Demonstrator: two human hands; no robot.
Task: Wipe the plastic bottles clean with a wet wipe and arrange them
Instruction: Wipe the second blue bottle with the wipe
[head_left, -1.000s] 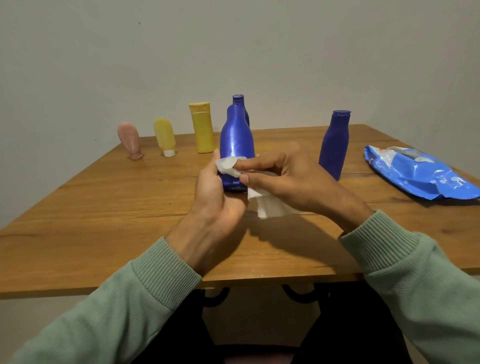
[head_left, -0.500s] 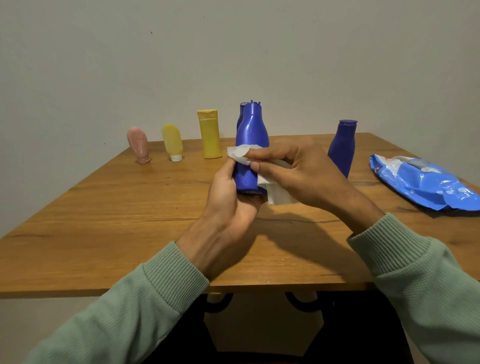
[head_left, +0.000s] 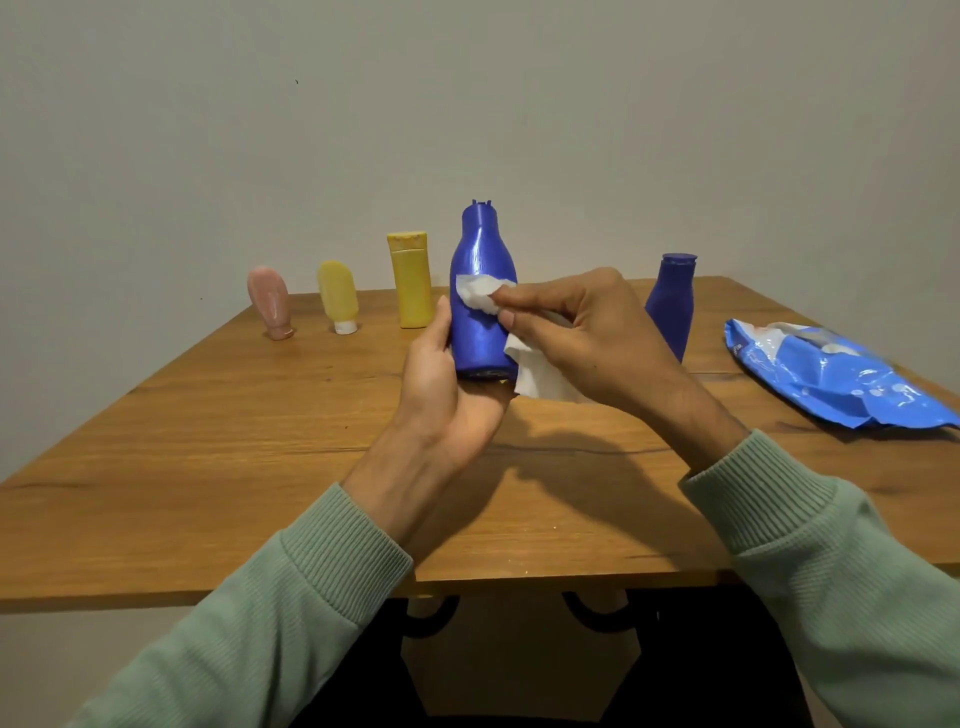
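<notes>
Bottle-wiping, dead centre of the frame: the left hand (head_left: 447, 384) cups the base of the blue bottle (head_left: 480, 249), thumb running up its left side and fingers curled round the bottom. It holds the bottle upright just above the table (head_left: 208, 441). The right hand (head_left: 587, 332) pinches the wet wipe (head_left: 475, 295) between thumb and fingertips and presses it on the bottle's front, about halfway up. The rest of the wipe hangs loose under the palm, beside the bottle's lower edge. The bottle's surface reads as plain shiny blue.

Along the far edge, left of centre, a row stands upright: pink tube (head_left: 270, 301), small yellow tube (head_left: 338, 299) on its white cap, and taller yellow bottle (head_left: 413, 280). Any print on them is too small to make out. A second blue bottle (head_left: 670, 306) stands right of centre, partly behind the right hand. At the right edge of the frame lies a crinkled blue wipes pack (head_left: 831, 374) with a white patch on top, lettering too blurred to read. Both sleeves (head_left: 291, 597) are ribbed green.
</notes>
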